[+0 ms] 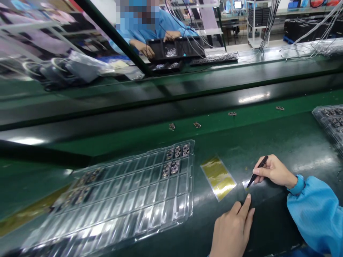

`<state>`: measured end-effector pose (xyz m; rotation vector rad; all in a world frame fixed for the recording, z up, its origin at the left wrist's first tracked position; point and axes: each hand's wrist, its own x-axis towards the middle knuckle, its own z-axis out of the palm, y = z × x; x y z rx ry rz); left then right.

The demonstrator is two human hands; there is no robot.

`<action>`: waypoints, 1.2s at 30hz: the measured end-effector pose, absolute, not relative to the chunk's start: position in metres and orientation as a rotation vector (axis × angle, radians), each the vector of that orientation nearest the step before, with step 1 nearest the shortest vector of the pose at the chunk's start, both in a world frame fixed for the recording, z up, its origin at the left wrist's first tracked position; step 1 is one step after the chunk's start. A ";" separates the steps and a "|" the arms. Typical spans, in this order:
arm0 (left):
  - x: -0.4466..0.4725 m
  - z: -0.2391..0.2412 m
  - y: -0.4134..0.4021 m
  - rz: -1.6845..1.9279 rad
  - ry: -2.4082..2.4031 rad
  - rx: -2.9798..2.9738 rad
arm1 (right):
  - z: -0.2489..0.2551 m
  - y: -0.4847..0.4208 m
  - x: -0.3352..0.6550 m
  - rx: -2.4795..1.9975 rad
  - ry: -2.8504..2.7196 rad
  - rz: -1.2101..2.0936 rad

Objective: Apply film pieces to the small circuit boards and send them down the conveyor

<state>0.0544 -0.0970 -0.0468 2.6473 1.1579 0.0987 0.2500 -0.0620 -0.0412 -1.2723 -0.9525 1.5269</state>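
Observation:
My right hand (272, 172) pinches black tweezers (257, 172), their tip down on a small clear film piece (245, 183) on the dark green bench. My left hand (233, 228) rests on the bench just below that tip, index finger stretched toward it, other fingers loosely curled, holding nothing. A yellow sheet of small labels (218, 177) lies just left of the tweezers. A clear plastic tray (120, 203) with many slots sits to the left; a few small circuit parts (174, 159) fill its far slots.
Several small parts (197, 124) ride on the green conveyor strip beyond. Another clear tray of parts (331, 121) lies at the right edge. Across the line a person in blue handles a black tray (175, 48); a keyboard (214, 59) and cables sit beside it.

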 end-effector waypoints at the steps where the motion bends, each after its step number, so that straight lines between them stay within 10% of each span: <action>1: 0.054 -0.045 -0.097 0.096 1.163 2.615 | -0.041 -0.062 0.250 -1.270 -0.939 1.523; 19: 0.140 -0.017 0.187 0.589 1.426 1.986 | -0.035 -0.057 0.274 -1.056 -0.771 1.256; 36: 0.105 0.000 0.098 0.720 1.246 1.467 | -0.028 -0.068 0.298 -1.073 -0.699 1.197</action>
